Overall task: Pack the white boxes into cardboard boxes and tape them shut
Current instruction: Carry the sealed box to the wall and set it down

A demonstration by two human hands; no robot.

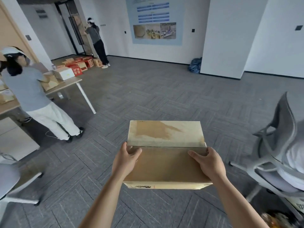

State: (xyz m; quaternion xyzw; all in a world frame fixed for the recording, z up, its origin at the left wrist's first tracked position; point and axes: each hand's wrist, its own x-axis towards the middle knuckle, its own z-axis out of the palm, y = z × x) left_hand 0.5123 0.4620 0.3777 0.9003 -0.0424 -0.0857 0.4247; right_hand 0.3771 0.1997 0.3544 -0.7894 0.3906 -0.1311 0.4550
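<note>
A closed cardboard box [166,162] is carried in front of me above the grey carpet, with clear tape along its top seam. My left hand [125,160] grips its left side, thumb over the top edge. My right hand [208,162] grips its right side, thumb lying on the top face. Far off on the left, a white box [65,73] lies on a table beside open cardboard boxes [49,81].
A person stands at the light table [72,83] on the left. Another person stands by the door at the back, near red and tan cartons [82,64] on the floor. A grey office chair [278,145] is at the right, a white chair [9,183] at the lower left.
</note>
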